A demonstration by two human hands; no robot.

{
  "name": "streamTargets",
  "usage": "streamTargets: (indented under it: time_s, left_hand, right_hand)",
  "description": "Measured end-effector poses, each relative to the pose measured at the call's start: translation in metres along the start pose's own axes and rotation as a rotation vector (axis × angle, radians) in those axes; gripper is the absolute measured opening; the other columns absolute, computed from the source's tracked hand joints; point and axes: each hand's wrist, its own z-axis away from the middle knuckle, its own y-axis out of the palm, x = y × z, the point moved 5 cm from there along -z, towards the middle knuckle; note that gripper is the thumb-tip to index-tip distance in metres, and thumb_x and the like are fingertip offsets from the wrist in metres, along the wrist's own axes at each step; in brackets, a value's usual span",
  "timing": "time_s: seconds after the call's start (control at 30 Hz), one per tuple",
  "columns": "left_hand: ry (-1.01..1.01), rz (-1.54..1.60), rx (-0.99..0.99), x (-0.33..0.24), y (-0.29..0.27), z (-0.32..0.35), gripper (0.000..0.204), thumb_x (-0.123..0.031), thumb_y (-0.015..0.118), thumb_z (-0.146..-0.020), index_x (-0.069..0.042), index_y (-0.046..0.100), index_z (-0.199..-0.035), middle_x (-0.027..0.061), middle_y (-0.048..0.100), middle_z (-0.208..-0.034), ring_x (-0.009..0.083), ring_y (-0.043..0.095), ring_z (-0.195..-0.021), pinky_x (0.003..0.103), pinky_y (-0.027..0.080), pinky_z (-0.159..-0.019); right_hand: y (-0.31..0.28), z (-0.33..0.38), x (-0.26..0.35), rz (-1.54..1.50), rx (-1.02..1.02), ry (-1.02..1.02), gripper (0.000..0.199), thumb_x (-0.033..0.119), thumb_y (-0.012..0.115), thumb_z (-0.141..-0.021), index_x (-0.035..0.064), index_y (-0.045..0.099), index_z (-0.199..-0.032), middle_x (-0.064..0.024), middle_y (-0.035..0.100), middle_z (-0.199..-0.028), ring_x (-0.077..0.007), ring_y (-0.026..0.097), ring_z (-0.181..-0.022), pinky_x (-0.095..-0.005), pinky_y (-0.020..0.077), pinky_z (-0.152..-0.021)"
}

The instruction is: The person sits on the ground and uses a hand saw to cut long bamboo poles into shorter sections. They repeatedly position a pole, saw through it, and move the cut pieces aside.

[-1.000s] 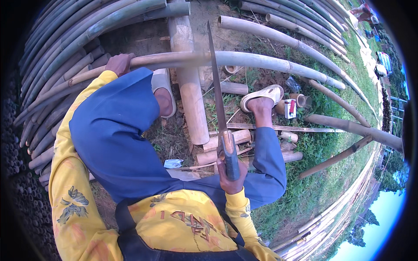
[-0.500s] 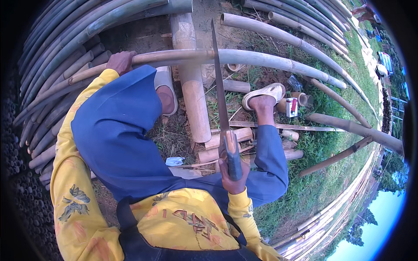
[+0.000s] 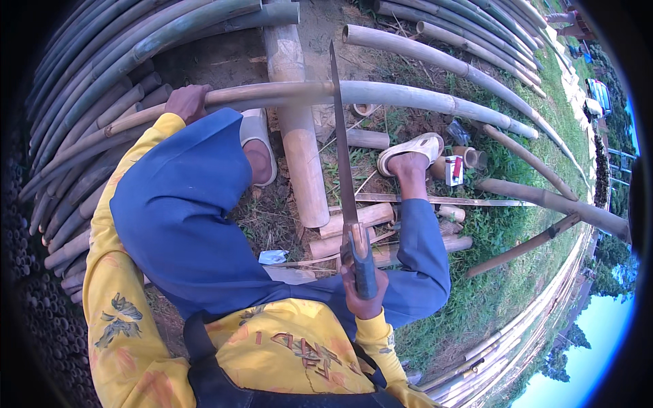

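Sawing apparently in hand: bamboo pole (image 3: 408,97), laid across thick log (image 3: 304,163), crossed by saw (image 3: 345,163). Pole clasped by left hand (image 3: 188,103), saw handle (image 3: 366,275) by right hand (image 3: 360,294). Next stroke: steady pole needed.

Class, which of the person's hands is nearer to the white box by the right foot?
Right. In the picture, the right hand, gripping the saw, is below and left of the white box; the left hand, on the bamboo pole, is farther, up and left.
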Motion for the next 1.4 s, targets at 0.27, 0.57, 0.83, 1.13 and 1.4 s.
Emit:
streamTargets:
  time_s: [0.27, 0.57, 0.83, 1.13, 1.4]
  left_hand:
    - [0.115, -0.037, 0.062, -0.009, -0.027, -0.003, 0.050, -0.047, 0.080, -0.082, -0.008, 0.071, -0.112, 0.0202, 0.074, -0.104, 0.0416, 0.071, -0.100, 0.052, 0.056, -0.085]
    - [0.160, 0.075, -0.191, 0.028, -0.048, -0.023, 0.051, -0.051, 0.072, -0.091, -0.012, 0.067, -0.124, 0.0107, 0.068, -0.117, 0.0343, 0.065, -0.110, 0.046, 0.049, -0.098]
    - [0.334, 0.010, -0.293, -0.043, -0.007, -0.021, 0.080, -0.057, 0.081, -0.078, -0.008, 0.058, -0.137, 0.0174, 0.064, -0.126, 0.0346, 0.062, -0.119, 0.046, 0.049, -0.103]
    - [0.088, 0.062, 0.054, -0.084, 0.005, -0.035, 0.045, -0.034, 0.074, -0.086, -0.004, 0.064, -0.118, 0.0247, 0.075, -0.105, 0.0421, 0.072, -0.103, 0.053, 0.055, -0.091]
    - [0.092, 0.066, 0.035, -0.064, 0.019, -0.036, 0.052, -0.034, 0.082, -0.074, -0.008, 0.064, -0.116, 0.0207, 0.075, -0.104, 0.0411, 0.072, -0.099, 0.052, 0.056, -0.086]
  right_hand:
    - [0.051, -0.165, -0.030, -0.132, -0.008, -0.077, 0.019, 0.006, 0.076, -0.094, 0.0033, 0.061, -0.084, 0.0032, 0.058, -0.070, -0.0029, 0.050, -0.058, -0.0223, 0.0391, -0.052]
    - [0.053, -0.161, -0.044, -0.298, -0.032, 0.117, 0.022, 0.013, 0.082, -0.091, 0.0020, 0.063, -0.084, 0.0009, 0.061, -0.071, -0.0060, 0.052, -0.066, -0.0265, 0.0442, -0.061]
    - [0.053, -0.161, -0.013, -0.224, -0.046, 0.015, 0.022, 0.015, 0.080, -0.094, 0.0024, 0.063, -0.096, -0.0003, 0.062, -0.080, -0.0065, 0.053, -0.070, -0.0239, 0.0453, -0.067]
    - [0.064, -0.153, -0.013, -0.023, -0.041, -0.108, 0.016, 0.003, 0.073, -0.094, -0.0012, 0.067, -0.108, -0.0047, 0.065, -0.081, -0.0083, 0.055, -0.074, -0.0274, 0.0495, -0.071]
    - [0.001, 0.013, -0.008, 0.078, 0.027, 0.053, 0.035, -0.005, 0.068, -0.087, -0.0044, 0.069, -0.122, -0.0105, 0.073, -0.091, -0.0151, 0.070, -0.080, -0.0298, 0.0546, -0.076]
